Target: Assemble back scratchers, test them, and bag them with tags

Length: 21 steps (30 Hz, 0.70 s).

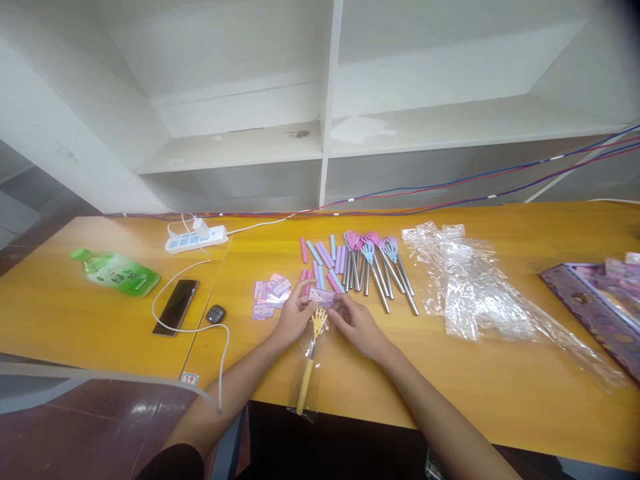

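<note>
A yellow back scratcher (310, 353) lies in a clear plastic sleeve on the wooden table (475, 393), handle toward me. My left hand (295, 313) and my right hand (353, 320) both pinch a small purple card (321, 296) at the sleeve's top end, just above the scratcher's claw. More small purple cards (270, 293) lie to the left of my left hand. Beyond my hands lie several pink, blue and purple grips (325, 257) and several metal-handled scratchers (380, 267).
Clear plastic sleeves (465, 287) are spread at the right, and a purple box (595, 300) sits at the far right. At the left are a green pouch drink (117, 272), a phone (176, 305) on a white cable, a small black case (216, 313) and a power strip (196, 239).
</note>
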Available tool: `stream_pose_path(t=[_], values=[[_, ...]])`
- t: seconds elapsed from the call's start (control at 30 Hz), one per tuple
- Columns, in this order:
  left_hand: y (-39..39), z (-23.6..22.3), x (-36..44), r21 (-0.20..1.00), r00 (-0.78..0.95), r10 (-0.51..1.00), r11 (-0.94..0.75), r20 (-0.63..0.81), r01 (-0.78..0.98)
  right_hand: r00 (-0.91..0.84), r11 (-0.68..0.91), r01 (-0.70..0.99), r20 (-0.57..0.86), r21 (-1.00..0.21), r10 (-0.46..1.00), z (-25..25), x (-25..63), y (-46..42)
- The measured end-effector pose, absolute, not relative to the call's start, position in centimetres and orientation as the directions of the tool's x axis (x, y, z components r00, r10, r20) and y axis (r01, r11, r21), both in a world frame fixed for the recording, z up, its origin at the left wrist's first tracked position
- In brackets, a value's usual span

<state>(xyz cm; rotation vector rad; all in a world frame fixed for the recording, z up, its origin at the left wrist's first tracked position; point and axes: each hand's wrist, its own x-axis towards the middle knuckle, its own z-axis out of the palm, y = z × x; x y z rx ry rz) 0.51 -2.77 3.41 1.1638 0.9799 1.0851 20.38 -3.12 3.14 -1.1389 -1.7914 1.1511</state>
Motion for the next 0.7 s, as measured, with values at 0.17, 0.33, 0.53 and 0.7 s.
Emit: stream_pose_path(t=[0.17, 0.33, 0.53, 0.7], values=[[-2.95, 3.86, 0.44, 0.998, 0.201, 0.979, -0.009, 0.021, -0.062, -0.388, 0.218, 0.297, 0.091, -0.930, 0.917, 3.61, 19.98, -3.36], [-2.66, 3.40, 0.35, 0.999, 0.184, 0.982, -0.052, 0.049, 0.010, -0.387, 0.244, 0.310, 0.112, -0.919, 0.915, 3.56, 20.08, -3.30], [-2.74, 3.19, 0.05, 0.999, 0.255, 0.967, -0.016, 0.006, 0.038, -0.365, 0.240, 0.335, 0.109, -0.911, 0.925, 3.35, 20.03, -3.29], [-3.01, 3.43, -0.07, 1.000, 0.292, 0.956, 0.012, -0.015, 0.012, -0.374, 0.228, 0.349, 0.088, -0.909, 0.923, 3.22, 19.98, -3.27]])
